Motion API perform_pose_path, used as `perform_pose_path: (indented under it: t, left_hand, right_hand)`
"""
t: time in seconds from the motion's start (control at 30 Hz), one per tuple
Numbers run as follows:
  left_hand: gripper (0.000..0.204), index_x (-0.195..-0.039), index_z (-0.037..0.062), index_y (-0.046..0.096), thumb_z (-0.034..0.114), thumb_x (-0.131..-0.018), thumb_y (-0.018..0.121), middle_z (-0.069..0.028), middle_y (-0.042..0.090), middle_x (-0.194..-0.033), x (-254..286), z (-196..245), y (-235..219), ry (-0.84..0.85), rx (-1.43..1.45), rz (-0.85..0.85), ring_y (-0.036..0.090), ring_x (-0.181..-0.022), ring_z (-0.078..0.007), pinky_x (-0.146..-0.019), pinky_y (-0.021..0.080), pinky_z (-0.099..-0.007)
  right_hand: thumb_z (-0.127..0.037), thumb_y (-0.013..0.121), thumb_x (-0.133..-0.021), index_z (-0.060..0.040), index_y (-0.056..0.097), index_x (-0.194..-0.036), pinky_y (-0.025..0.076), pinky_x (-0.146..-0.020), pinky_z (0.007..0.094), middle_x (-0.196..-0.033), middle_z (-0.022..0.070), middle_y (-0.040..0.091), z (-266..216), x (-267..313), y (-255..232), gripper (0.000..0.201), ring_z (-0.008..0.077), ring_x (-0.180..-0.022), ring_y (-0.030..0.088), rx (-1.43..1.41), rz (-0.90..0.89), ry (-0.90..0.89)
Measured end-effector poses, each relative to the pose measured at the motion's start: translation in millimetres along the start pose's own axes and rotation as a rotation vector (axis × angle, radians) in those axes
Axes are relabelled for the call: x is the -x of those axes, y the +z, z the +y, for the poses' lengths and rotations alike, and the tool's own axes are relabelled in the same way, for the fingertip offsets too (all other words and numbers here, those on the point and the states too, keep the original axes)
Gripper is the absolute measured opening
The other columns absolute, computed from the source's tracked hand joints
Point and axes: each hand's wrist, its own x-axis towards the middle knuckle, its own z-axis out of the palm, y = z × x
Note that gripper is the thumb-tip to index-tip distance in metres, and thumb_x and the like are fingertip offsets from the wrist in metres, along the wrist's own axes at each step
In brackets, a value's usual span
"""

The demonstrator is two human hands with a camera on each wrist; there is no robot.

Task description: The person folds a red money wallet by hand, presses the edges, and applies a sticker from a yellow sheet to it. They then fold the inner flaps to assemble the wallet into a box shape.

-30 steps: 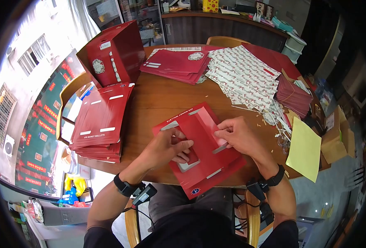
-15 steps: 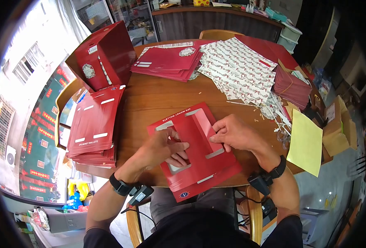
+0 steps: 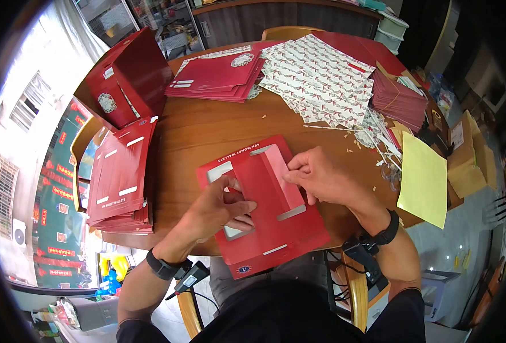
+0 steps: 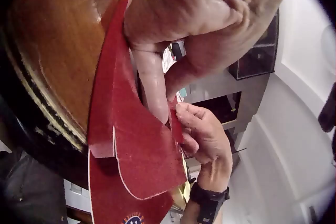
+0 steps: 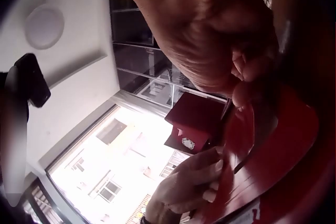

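A red printed card sheet [image 3: 301, 231], lettered "4PK MONEY WALLETS" along its top, lies at the near table edge, partly overhanging it. It has cut-out slots and folded panels. My left hand [image 3: 224, 207] grips its left part, fingers reaching into a slot and thumb over the centre panel. On the right, my right hand [image 3: 324, 178] pinches the edge of a raised lighter red panel [image 3: 281, 180] between thumb and index finger. In the left wrist view a red flap [image 4: 149, 166] bends up beside the left fingers. The right wrist view is dark around the right fingertips.
A pile of similar red cards [image 3: 118, 171] and a large red box [image 3: 141, 71] stand at left. Farther back lie red folders [image 3: 216, 74] and patterned sheets [image 3: 321, 74]. At right are a banded red bundle [image 3: 396, 106], a yellow sheet [image 3: 423, 180] and a cardboard box [image 3: 470, 154].
The head view has shifted, so the table contents sit further left and higher. Both hands keep their places on the card; the raised panel stays between the right fingertips.
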Motion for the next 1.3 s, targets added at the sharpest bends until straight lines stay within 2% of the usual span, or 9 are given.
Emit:
perform_pose_path:
  t: [0.07, 0.1, 0.4, 0.67, 0.77, 0.97, 1.1, 1.17, 1.3]
  left_hand:
    - [0.036, -0.124, -0.0049, 0.048, 0.006, -0.101, 0.073, -0.0178, 0.07, -0.102, 0, 0, -1, -0.012, -0.013, -0.01, 0.077, -0.088, -0.0277, -0.079, 0.07, -0.0403]
    - [0.035, -0.123, -0.0052, 0.048, 0.006, -0.101, 0.073, -0.0174, 0.07, -0.101, -1, -2, -1, -0.006, -0.006, -0.007, 0.077, -0.087, -0.0281, -0.078, 0.07, -0.0403]
    - [0.033, -0.121, -0.0078, 0.048, 0.007, -0.102, 0.072, -0.0183, 0.068, -0.095, -6, -7, -7, 0.009, -0.002, -0.051, 0.078, -0.086, -0.0306, -0.076, 0.07, -0.0404]
    - [0.031, -0.119, -0.0071, 0.049, 0.007, -0.103, 0.071, -0.0181, 0.067, -0.093, -8, -7, -8, 0.005, 0.009, -0.058, 0.078, -0.085, -0.0317, -0.074, 0.07, -0.0402]
    - [0.028, -0.12, -0.0055, 0.047, 0.01, -0.106, 0.066, -0.0199, 0.067, -0.094, -7, -9, -9, 0.018, -0.007, -0.067, 0.078, -0.085, -0.0326, -0.073, 0.07, -0.0401]
    - [0.019, -0.118, -0.0019, 0.044, 0.015, -0.113, 0.051, -0.0215, 0.068, -0.095, -6, -12, -11, 0.017, 0.002, -0.061, 0.079, -0.086, -0.0347, -0.073, 0.07, -0.0401]
    - [0.015, -0.115, -0.0003, 0.046, 0.014, -0.113, 0.05, -0.0208, 0.068, -0.096, -7, -11, -11, 0.019, 0.0, -0.067, 0.079, -0.085, -0.0336, -0.072, 0.07, -0.0399]
    - [0.015, -0.115, 0.0, 0.046, 0.014, -0.113, 0.05, -0.0205, 0.068, -0.096, -7, -10, -11, 0.021, -0.002, -0.066, 0.079, -0.085, -0.0332, -0.072, 0.07, -0.0397]
    - [0.016, -0.114, 0.0, 0.047, 0.016, -0.113, 0.051, -0.0198, 0.068, -0.095, -6, -9, -10, 0.028, 0.004, -0.059, 0.079, -0.085, -0.0326, -0.072, 0.07, -0.0386]
  right_hand:
    - [-0.016, 0.071, -0.097, 0.0063, 0.075, -0.102, 0.045, -0.046, 0.0279, -0.067, 0.005, 0.069, 4, -3, 5, 0.023, 0.0115, -0.05, 0.066, 0.025, 0.129, -0.112]
    - [-0.016, 0.071, -0.097, 0.0063, 0.075, -0.102, 0.045, -0.046, 0.0279, -0.067, 0.005, 0.069, 3, -2, 6, 0.023, 0.0115, -0.05, 0.066, 0.022, 0.133, -0.111]
    - [-0.012, 0.07, -0.096, 0.0063, 0.073, -0.09, 0.048, -0.046, 0.0291, -0.062, 0.0061, 0.067, 1, -10, 9, 0.019, 0.0139, -0.052, 0.069, 0.037, 0.065, -0.082]
    - [-0.008, 0.066, -0.099, 0.0042, 0.063, -0.079, 0.051, -0.045, 0.0293, -0.065, 0.0084, 0.067, 3, -18, 13, 0.024, 0.0154, -0.056, 0.072, 0.062, 0.018, -0.09]
    - [-0.007, 0.065, -0.1, 0.0014, 0.054, -0.073, 0.05, -0.044, 0.0296, -0.063, 0.0087, 0.065, 3, -19, 15, 0.03, 0.0157, -0.056, 0.072, 0.075, 0.023, -0.096]
    - [-0.005, 0.063, -0.101, -0.0027, 0.041, -0.071, 0.049, -0.043, 0.0313, -0.062, 0.0095, 0.063, 2, -17, 16, 0.037, 0.0169, -0.055, 0.072, 0.062, 0.07, -0.148]
    - [-0.005, 0.063, -0.1, 0.0004, 0.051, -0.076, 0.048, -0.044, 0.0319, -0.063, 0.0098, 0.064, 5, -23, 17, 0.028, 0.0162, -0.054, 0.07, 0.072, 0.071, -0.162]
    - [-0.005, 0.063, -0.1, 0.0047, 0.062, -0.086, 0.047, -0.045, 0.0316, -0.065, 0.0099, 0.065, 10, -27, 16, 0.017, 0.0153, -0.053, 0.068, -0.002, 0.04, -0.153]
    - [-0.006, 0.065, -0.1, 0.0079, 0.068, -0.098, 0.048, -0.048, 0.0321, -0.067, 0.0101, 0.067, 4, -23, 11, 0.014, 0.0152, -0.054, 0.067, -0.029, -0.01, -0.104]
